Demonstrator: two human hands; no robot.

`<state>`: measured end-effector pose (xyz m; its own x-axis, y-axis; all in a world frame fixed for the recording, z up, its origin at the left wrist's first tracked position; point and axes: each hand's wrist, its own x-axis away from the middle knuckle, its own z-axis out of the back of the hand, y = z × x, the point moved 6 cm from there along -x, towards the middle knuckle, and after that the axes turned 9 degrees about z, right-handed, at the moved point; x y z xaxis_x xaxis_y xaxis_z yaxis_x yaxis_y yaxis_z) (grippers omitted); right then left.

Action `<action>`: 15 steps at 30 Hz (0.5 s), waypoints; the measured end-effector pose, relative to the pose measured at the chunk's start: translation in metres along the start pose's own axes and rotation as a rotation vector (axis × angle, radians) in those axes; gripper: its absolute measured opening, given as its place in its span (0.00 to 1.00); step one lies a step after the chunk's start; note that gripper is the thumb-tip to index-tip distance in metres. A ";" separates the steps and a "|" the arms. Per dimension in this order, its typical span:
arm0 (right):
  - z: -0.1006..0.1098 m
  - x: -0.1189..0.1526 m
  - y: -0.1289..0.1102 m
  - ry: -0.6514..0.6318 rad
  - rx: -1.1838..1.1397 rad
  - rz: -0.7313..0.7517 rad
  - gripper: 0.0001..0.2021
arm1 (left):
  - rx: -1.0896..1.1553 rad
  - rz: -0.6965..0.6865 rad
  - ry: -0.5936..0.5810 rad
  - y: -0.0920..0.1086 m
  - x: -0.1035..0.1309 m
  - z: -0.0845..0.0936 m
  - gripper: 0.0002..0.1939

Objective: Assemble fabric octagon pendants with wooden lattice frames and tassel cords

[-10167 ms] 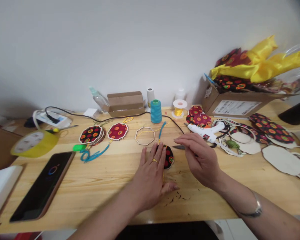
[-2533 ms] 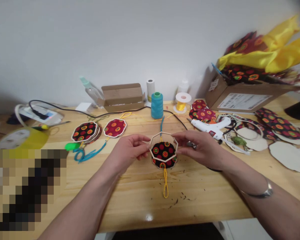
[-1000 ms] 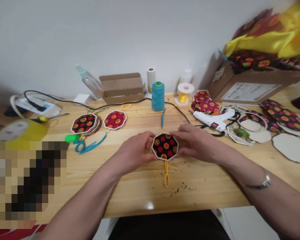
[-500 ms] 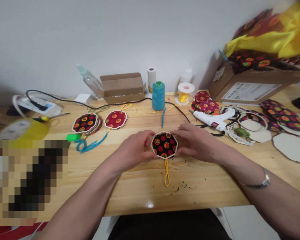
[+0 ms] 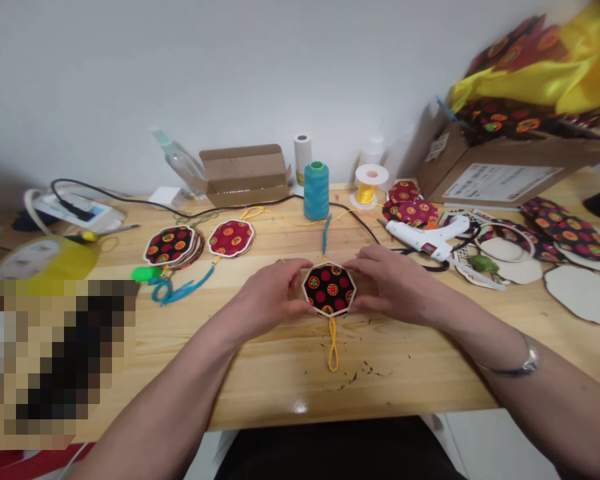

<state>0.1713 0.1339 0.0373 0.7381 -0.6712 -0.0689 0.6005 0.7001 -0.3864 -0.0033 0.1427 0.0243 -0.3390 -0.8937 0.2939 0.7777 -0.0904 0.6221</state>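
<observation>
An octagonal hanging ornament [image 5: 333,291], with dark patterned fabric inside a pale frame, is between my hands over the table. My left hand [image 5: 275,293] grips its left edge, thumb at the near side and fingers at the far side. On the opposite edge, my right hand [image 5: 383,287] is closed in the same manner. A braided yellow loop [image 5: 333,347] trails from the ornament toward me. From its far point extends a blue tassel cord [image 5: 326,237]. The undersides of the ornament and some fingertips are hidden.
Beyond the ornament stands a teal thread cone [image 5: 317,191]. A white glue gun [image 5: 430,239] lies at right, before a cardboard box [image 5: 505,177] of fabric. Stacked ornaments [image 5: 171,247] and a red ornament [image 5: 231,239] lie left. Dark scraps dot the wooden table [image 5: 260,393].
Almost nothing differs. Both hands keep their hold on the ornament, and the whole view has shifted very slightly.
</observation>
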 end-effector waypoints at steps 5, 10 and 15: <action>-0.001 0.001 0.003 -0.003 0.018 -0.025 0.20 | 0.020 -0.043 -0.003 0.000 -0.001 0.001 0.27; -0.002 0.000 0.006 -0.029 0.029 -0.039 0.18 | -0.018 -0.099 -0.024 0.001 -0.001 0.000 0.27; -0.003 -0.001 0.008 -0.032 0.020 -0.058 0.18 | -0.080 -0.145 -0.041 0.001 -0.003 -0.001 0.28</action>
<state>0.1742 0.1393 0.0321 0.7113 -0.7027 -0.0173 0.6483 0.6654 -0.3699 -0.0012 0.1445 0.0235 -0.4705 -0.8504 0.2356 0.7582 -0.2530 0.6010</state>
